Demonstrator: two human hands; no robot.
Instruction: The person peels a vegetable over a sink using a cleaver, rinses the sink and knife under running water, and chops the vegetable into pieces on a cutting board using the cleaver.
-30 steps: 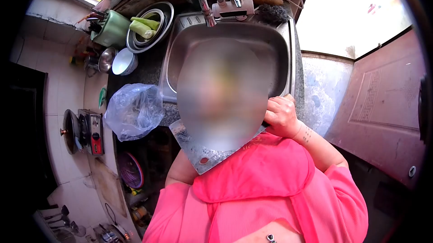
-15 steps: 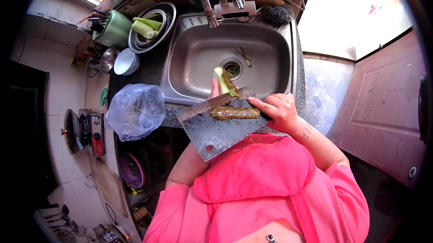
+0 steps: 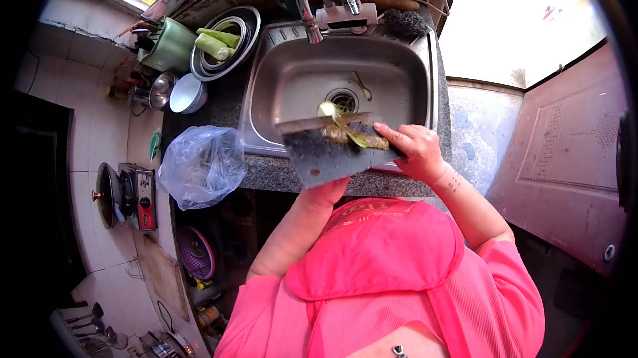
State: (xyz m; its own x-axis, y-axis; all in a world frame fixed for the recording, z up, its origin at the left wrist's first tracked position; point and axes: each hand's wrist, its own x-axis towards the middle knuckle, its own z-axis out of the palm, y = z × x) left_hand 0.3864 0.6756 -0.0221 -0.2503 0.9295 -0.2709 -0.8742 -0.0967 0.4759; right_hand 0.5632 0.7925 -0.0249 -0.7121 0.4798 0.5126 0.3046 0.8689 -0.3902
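Observation:
My right hand (image 3: 420, 150) is closed around the handle end of a wide cleaver (image 3: 325, 155), its blade tilted over the sink's front edge. On the blade lie a brownish, peel-like piece (image 3: 375, 140) and a thin green strip (image 3: 357, 137). Past the blade's far edge shows the pale, rounded end of a celtuce stem (image 3: 326, 109). My left hand (image 3: 327, 191) comes up from beneath the cleaver; its fingers are hidden behind the blade, and the stem appears held there. Below them is the steel sink (image 3: 279, 85), with a peel strip (image 3: 361, 84) beside the drain (image 3: 343, 101).
A faucet (image 3: 307, 5) stands behind the sink, with a dark scrubber (image 3: 405, 23) to its right. On the left are nested bowls (image 3: 252, 22) holding green stems (image 3: 216, 45), a white bowl (image 3: 188, 94), a green container (image 3: 174, 45) and a plastic bag (image 3: 203, 165).
The cleaver has shifted up and right, its blade flatter over the sink edge. My left hand's thumb has gone out of sight behind the blade. The green strip now lies across the brownish piece.

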